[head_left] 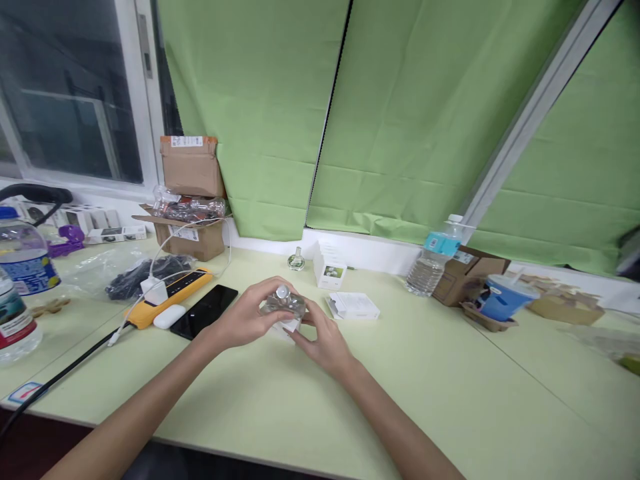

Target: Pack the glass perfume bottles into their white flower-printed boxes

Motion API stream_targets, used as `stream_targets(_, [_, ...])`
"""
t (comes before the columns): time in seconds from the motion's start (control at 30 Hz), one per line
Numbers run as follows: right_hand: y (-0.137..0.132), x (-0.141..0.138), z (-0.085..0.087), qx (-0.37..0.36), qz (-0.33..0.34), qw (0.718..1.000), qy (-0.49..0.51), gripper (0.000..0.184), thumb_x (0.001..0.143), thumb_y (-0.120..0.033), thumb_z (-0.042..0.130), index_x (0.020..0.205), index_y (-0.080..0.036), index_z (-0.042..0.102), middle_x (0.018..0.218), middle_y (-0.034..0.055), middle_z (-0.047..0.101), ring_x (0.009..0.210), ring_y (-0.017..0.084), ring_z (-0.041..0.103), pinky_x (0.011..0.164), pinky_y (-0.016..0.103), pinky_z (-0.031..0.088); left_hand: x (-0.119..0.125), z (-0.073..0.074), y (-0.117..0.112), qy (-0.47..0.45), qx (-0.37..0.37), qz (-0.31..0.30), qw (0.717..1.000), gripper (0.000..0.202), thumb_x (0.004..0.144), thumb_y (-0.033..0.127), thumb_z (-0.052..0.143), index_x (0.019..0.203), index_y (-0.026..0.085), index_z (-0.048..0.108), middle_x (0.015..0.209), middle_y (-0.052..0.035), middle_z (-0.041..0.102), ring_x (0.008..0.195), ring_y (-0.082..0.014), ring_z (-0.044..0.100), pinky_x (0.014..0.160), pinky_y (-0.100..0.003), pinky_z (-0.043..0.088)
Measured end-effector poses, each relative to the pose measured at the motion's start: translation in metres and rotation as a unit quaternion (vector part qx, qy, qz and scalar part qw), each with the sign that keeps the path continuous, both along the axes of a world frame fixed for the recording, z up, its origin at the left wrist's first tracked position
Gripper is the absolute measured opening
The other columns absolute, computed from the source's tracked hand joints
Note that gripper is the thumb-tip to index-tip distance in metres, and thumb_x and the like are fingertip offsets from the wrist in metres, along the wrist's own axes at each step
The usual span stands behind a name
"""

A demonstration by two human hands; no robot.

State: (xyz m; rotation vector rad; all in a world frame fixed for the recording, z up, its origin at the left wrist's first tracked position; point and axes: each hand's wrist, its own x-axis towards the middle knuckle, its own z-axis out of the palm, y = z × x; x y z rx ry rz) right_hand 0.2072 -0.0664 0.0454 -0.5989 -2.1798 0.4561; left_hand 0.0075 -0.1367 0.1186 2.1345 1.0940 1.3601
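Observation:
Between my hands is a small clear glass bottle [285,303] with a round silver top, looking like a perfume bottle. My left hand [245,313] grips it with thumb and fingers from the left. Just below it is a small white box [285,331], partly hidden by the bottle and fingers. My right hand [323,337] holds this box from the right, its thumb and fingers closed on the edge. A white carton [354,305] lies on its side beyond my right hand. Behind it, a row of white boxes [330,270] stands near a little glass bottle [296,260].
On the left lie a black phone [205,311], a white case [169,317] and a yellow power strip [173,297] with cables. Large bottles [20,257] stand at the far left. To the right are a water bottle [431,263], a cardboard box [463,273] and a blue cup [505,298].

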Motion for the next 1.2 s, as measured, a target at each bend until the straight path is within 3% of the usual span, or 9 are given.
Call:
stream_targets(0.23, [0.004, 0.000, -0.009, -0.044, 0.000, 0.999, 0.028, 0.047, 0.089, -0.035, 0.066, 0.131, -0.030, 0.047, 0.130, 0.0057, 0.062, 0.105, 0.024, 0.070, 0.092, 0.042, 0.059, -0.005, 0.010, 0.016, 0.028, -0.022, 0.034, 0.999, 0.019, 0.082, 0.026, 0.069, 0.100, 0.020, 0.066, 0.095, -0.0026, 0.068, 0.090, -0.0197, 0.062, 0.081, -0.030, 0.047])
stream_targets(0.47, [0.003, 0.001, 0.000, -0.037, 0.003, 0.999, -0.039, 0.064, 0.087, -0.030, 0.065, 0.146, -0.036, 0.038, 0.134, 0.0048, 0.059, 0.094, 0.022, 0.069, 0.083, 0.040, 0.061, -0.021, 0.009, 0.019, -0.026, -0.054, 0.059, 0.996, 0.026, 0.081, 0.027, 0.071, 0.105, 0.019, 0.065, 0.099, -0.0034, 0.070, 0.093, -0.0203, 0.065, 0.081, -0.030, 0.050])
stream_targets(0.63, [0.001, -0.003, 0.004, -0.055, -0.027, 0.997, -0.057, 0.057, 0.083, -0.032, 0.069, 0.134, -0.034, 0.043, 0.119, 0.0020, 0.067, 0.085, 0.022, 0.069, 0.074, 0.038, 0.059, -0.022, 0.014, 0.019, -0.004, -0.064, 0.046, 0.997, 0.020, 0.080, 0.026, 0.070, 0.098, 0.018, 0.067, 0.098, -0.0027, 0.071, 0.093, -0.0201, 0.064, 0.084, -0.031, 0.049])
stream_targets(0.83, [0.003, -0.006, -0.010, -0.112, -0.066, 0.991, 0.006, 0.061, 0.079, -0.038, 0.075, 0.127, -0.031, 0.038, 0.108, 0.0032, 0.070, 0.081, 0.023, 0.071, 0.078, 0.041, 0.056, -0.016, 0.019, 0.026, 0.058, -0.095, -0.018, 0.994, 0.017, 0.073, 0.027, 0.074, 0.086, 0.017, 0.069, 0.083, -0.0016, 0.069, 0.083, -0.0200, 0.064, 0.073, -0.029, 0.048])
stream_targets(1.0, [0.004, -0.010, -0.012, -0.152, -0.010, 0.983, 0.105, 0.080, 0.077, -0.032, 0.077, 0.141, -0.032, 0.031, 0.117, 0.0045, 0.068, 0.082, 0.021, 0.071, 0.083, 0.039, 0.055, -0.014, 0.019, 0.036, 0.124, -0.104, -0.013, 0.987, 0.017, 0.071, 0.031, 0.073, 0.078, 0.017, 0.065, 0.073, 0.0013, 0.062, 0.071, -0.0171, 0.059, 0.061, -0.026, 0.041])
stream_targets(1.13, [0.009, -0.015, -0.010, -0.225, 0.048, 0.963, 0.140, 0.045, 0.078, -0.036, 0.077, 0.117, -0.022, 0.059, 0.112, 0.0064, 0.071, 0.094, 0.024, 0.070, 0.087, 0.038, 0.055, -0.013, 0.025, 0.039, 0.188, -0.055, -0.006, 0.981, 0.019, 0.072, 0.032, 0.071, 0.078, 0.018, 0.061, 0.082, -0.0006, 0.059, 0.074, -0.0167, 0.056, 0.062, -0.026, 0.039])
stream_targets(1.2, [0.011, -0.016, -0.010, -0.254, 0.070, 0.954, 0.141, 0.037, 0.078, -0.038, 0.077, 0.107, -0.020, 0.064, 0.109, 0.0068, 0.072, 0.097, 0.025, 0.070, 0.088, 0.038, 0.055, -0.013, 0.028, 0.041, 0.217, -0.037, -0.010, 0.975, 0.018, 0.071, 0.032, 0.071, 0.076, 0.018, 0.059, 0.083, -0.0012, 0.059, 0.076, -0.0168, 0.055, 0.063, -0.026, 0.039])
